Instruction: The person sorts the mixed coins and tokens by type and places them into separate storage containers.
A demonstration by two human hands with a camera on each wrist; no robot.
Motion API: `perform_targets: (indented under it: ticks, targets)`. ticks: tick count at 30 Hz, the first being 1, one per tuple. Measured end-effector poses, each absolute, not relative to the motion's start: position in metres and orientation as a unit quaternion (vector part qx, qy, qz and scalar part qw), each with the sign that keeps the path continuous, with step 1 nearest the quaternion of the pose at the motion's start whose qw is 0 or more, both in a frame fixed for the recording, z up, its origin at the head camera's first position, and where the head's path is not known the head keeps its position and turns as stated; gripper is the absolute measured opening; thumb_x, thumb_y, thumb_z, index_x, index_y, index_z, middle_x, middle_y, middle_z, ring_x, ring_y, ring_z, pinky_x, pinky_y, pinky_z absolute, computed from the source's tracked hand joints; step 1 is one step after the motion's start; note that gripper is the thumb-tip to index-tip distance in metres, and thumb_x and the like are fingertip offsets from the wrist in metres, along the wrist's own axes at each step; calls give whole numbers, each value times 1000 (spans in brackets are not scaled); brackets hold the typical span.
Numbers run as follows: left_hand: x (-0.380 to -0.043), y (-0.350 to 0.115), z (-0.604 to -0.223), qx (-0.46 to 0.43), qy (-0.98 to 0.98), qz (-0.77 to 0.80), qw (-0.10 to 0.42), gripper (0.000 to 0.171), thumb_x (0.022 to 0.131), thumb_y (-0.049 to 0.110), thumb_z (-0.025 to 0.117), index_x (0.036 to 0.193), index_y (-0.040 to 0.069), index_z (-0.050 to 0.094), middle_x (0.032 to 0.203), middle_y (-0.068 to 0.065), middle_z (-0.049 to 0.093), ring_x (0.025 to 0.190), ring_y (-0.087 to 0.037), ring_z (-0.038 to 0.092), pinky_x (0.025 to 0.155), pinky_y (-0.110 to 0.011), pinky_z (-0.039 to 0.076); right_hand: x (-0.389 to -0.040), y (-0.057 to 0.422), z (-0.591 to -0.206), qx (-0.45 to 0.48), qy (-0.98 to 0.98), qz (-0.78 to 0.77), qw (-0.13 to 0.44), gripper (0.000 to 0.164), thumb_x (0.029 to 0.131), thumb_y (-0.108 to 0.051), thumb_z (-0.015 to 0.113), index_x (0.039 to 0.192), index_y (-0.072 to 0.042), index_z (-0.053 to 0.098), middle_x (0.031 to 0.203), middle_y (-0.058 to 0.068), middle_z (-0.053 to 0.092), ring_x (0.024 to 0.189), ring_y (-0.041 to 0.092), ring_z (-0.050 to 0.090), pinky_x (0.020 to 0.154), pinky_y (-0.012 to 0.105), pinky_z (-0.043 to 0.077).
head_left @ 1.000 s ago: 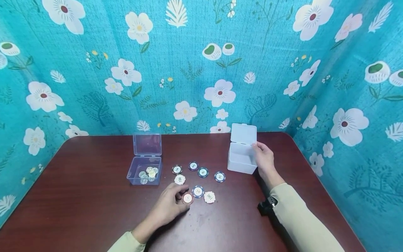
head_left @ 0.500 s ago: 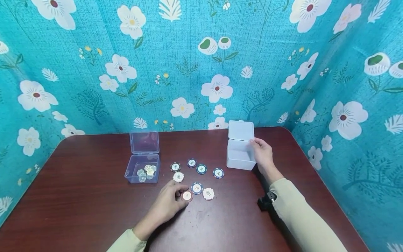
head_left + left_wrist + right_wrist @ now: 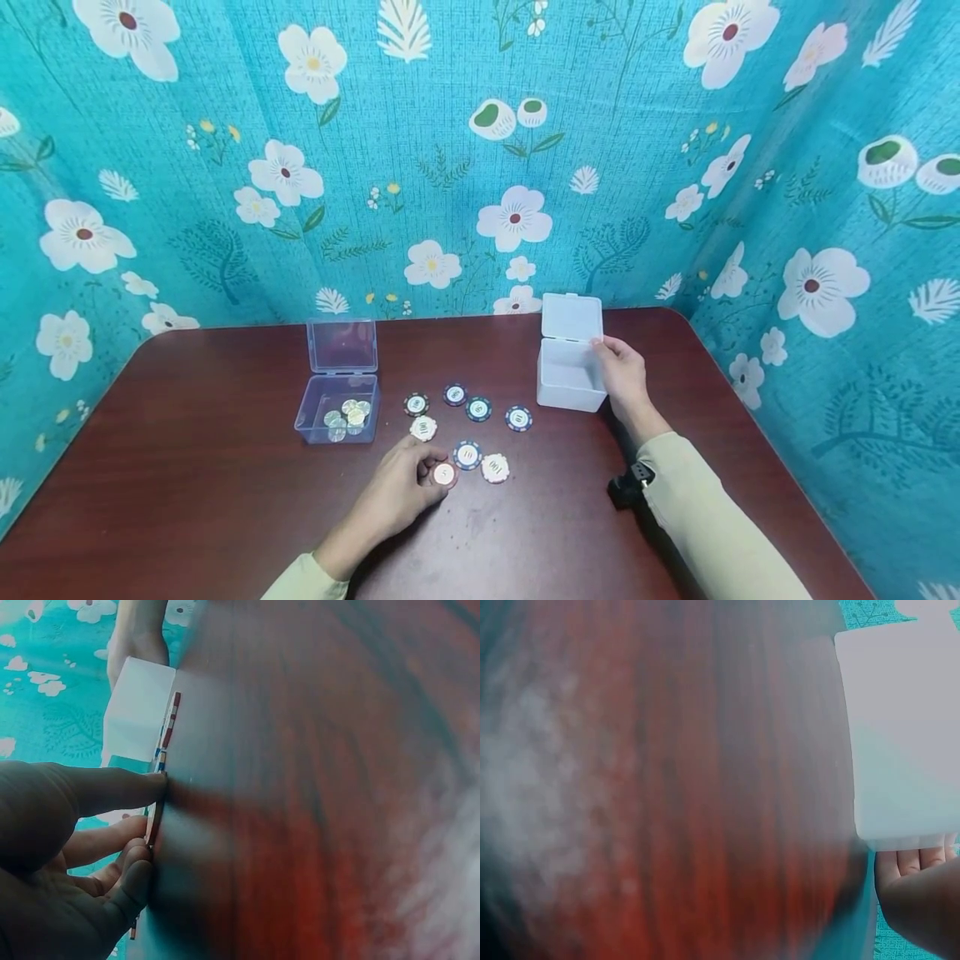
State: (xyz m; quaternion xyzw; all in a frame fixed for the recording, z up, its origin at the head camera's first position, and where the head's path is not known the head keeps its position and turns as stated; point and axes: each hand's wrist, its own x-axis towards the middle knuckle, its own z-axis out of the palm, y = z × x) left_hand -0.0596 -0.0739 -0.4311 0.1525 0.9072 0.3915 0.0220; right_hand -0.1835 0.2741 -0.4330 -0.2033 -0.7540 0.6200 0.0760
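Observation:
My left hand [image 3: 401,490] pinches a red poker chip [image 3: 445,474] marked 5 by its edges, thumb on the near side and fingers on the far side. In the left wrist view the chip [image 3: 155,819] shows edge-on, low at the tabletop. Beside it lie a blue chip [image 3: 467,455] marked 10 and a white chip [image 3: 495,468] marked 100. Another white chip [image 3: 423,428] lies just beyond the left fingers. My right hand [image 3: 624,373] grips the right side of an open white plastic box [image 3: 572,398], thumb at its rim. In the right wrist view, fingers [image 3: 909,861] lie against the box's side.
A clear plastic box [image 3: 315,435] with its lid up holds several coins [image 3: 355,414] at the left. Several more chips, including a green one [image 3: 478,408] and a blue one [image 3: 518,418], lie between the boxes on the dark wood table [image 3: 187,467]. A floral curtain [image 3: 420,183] hangs behind.
The head view has shifted slightly. My left hand stays at the red chip and my right hand stays on the white box; the other chips keep their places.

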Motion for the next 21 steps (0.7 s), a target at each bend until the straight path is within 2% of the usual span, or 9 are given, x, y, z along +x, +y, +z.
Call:
perform_targets:
  ticks: [14, 21]
  targets:
    - [-59, -73, -431, 159, 904, 398, 16, 33, 70, 4, 88, 96, 14, 69, 86, 4, 55, 78, -11, 51, 70, -26, 44, -180, 274, -436, -210, -755, 615, 87, 43, 103, -29, 57, 135, 0, 60, 137, 19, 57, 123, 30, 48, 107, 49, 37]
    - [-61, -74, -429, 157, 881, 443, 44, 31, 75, -4, 83, 95, 11, 64, 78, 3, 57, 68, -10, 53, 62, -23, 45, -183, 274, -433, -201, -758, 614, 89, 43, 103, -27, 57, 134, 1, 60, 137, 20, 57, 123, 31, 49, 108, 49, 38]
